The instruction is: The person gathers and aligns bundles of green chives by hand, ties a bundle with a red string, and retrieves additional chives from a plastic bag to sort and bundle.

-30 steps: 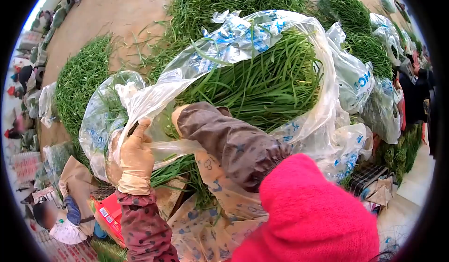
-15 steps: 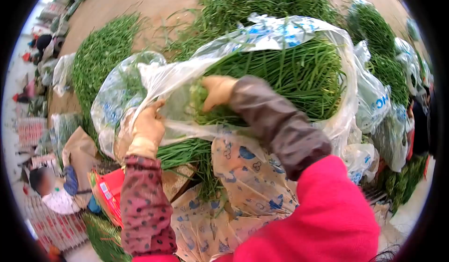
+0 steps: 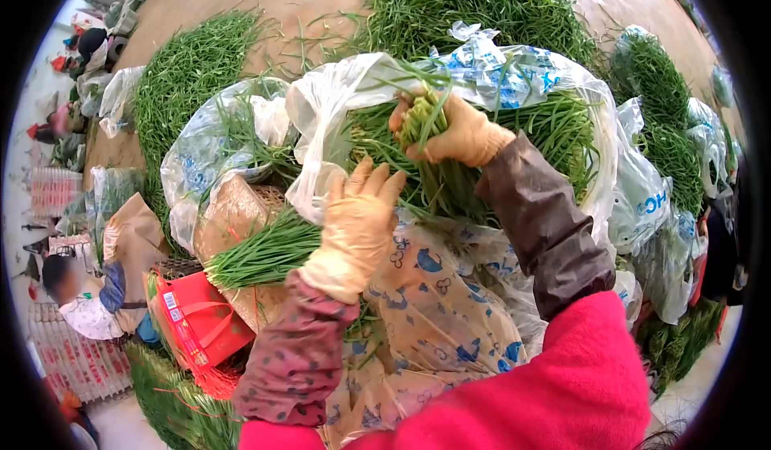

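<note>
My right hand, in a pale glove, is closed around a bunch of chives by its pale stalk ends, over the mouth of a large clear plastic bag. More long green chives lie inside that bag. My left hand, also gloved, is at the bag's near left edge with its fingers stretched out and nothing gripped in them. Beside and partly behind the left wrist rests another sheaf of chives. A patterned plastic apron spreads across my lap below the bag.
Big heaps of chives cover the floor ahead, with another heap at left. A red box with red ties stands near my left elbow. Filled plastic bags stand at right. Another person sits at far left.
My left hand has released the bag edge and moved right, fingers now stretched. My right hand has moved up and right and now shows a bunch of chives. The sheaf at left is more exposed.
</note>
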Motion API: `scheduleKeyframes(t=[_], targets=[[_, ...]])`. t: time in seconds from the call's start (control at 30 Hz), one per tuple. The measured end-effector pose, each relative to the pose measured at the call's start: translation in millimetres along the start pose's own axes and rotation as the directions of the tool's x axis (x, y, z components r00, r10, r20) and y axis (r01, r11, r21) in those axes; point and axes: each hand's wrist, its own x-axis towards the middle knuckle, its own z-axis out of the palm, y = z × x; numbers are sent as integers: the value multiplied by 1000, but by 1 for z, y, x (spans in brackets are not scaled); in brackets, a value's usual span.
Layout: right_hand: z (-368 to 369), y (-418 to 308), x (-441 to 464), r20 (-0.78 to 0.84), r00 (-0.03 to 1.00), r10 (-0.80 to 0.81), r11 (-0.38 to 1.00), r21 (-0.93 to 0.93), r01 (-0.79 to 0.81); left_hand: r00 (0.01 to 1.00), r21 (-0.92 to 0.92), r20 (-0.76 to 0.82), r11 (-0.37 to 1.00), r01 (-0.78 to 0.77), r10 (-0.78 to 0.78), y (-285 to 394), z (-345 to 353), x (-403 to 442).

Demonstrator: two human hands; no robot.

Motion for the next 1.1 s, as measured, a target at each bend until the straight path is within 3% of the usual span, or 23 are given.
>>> scheduleKeyframes(t=[0.13,0.17,0.2,0.23,0.3,0.37,0.43,0.5,0.53,0.63,0.7,0.73,0.77,0.8,0.83,0.87,0.9,0.93,0.97,1.0,1.03,1.07,1.1], targets=[[7,-32,-36,159,987,-3,998,-55,12,991,9,133,1000,13,-14,11,56,24],[7,-36,-47,157,986,-57,986,161,31,966,-29,255,998,51,-41,11,64,31],[-4,-34,-57,215,957,-196,980,56,189,926,-66,373,994,85,-54,12,69,40],[-6,-50,-73,161,961,-225,974,-2,229,869,-90,490,988,124,-65,11,72,47],[-30,-69,-109,-69,987,-144,985,-103,137,742,-73,667,984,164,-74,6,86,57],[-65,-91,-133,-140,982,-123,989,62,133,745,-70,664,986,150,-66,3,96,56],[-73,-139,-138,-120,893,-433,893,77,444,739,-85,671,985,151,-56,3,93,58],[-70,-185,-153,-270,685,-677,734,-312,603,748,-96,660,980,176,-70,4,93,59],[-68,-210,-164,-363,574,-734,674,-496,548,761,-92,640,972,217,-109,7,92,59],[-74,-254,-184,-402,606,-686,724,-295,623,903,47,417,994,94,-105,26,77,45],[-68,-249,-172,-368,459,-809,577,-651,493,888,42,458,999,15,-33,58,12,28],[-62,-243,-160,-321,388,-864,471,-788,397,934,-152,353,988,-2,56,68,7,13],[-53,-235,-144,-256,321,-912,351,-891,286,906,-519,342,854,-40,250,68,-9,1],[-39,-219,-126,-254,354,-900,382,-851,361,871,-734,277,675,-81,405,71,-16,-17],[-18,-194,-102,-286,486,-826,554,-573,604,801,-983,72,180,-45,594,69,10,-28],[6,-166,-76,-266,614,-743,665,-201,719,713,-934,138,-149,325,687,72,0,-40],[36,-142,-62,-169,684,-710,702,-85,707,724,-872,126,-272,407,679,71,2,-52],[60,-127,-59,3,698,-716,666,-294,685,736,-788,110,-392,475,668,69,8,-65],[83,-112,-56,176,691,-701,554,-475,683,754,-795,117,-394,461,647,65,13,-80],[102,-106,-55,518,546,-658,-46,-752,657,788,-565,-39,-664,489,614,60,20,-97],[132,-99,-63,586,552,-593,-5,-688,726,831,-257,-178,-840,477,527,54,29,-108],[151,-73,-65,665,435,-607,-155,-636,756,869,-160,-217,-895,417,444,51,33,-120],[170,-72,-79,754,455,-474,-108,-563,819,908,-138,-205,-929,342,365,47,33,-129]])
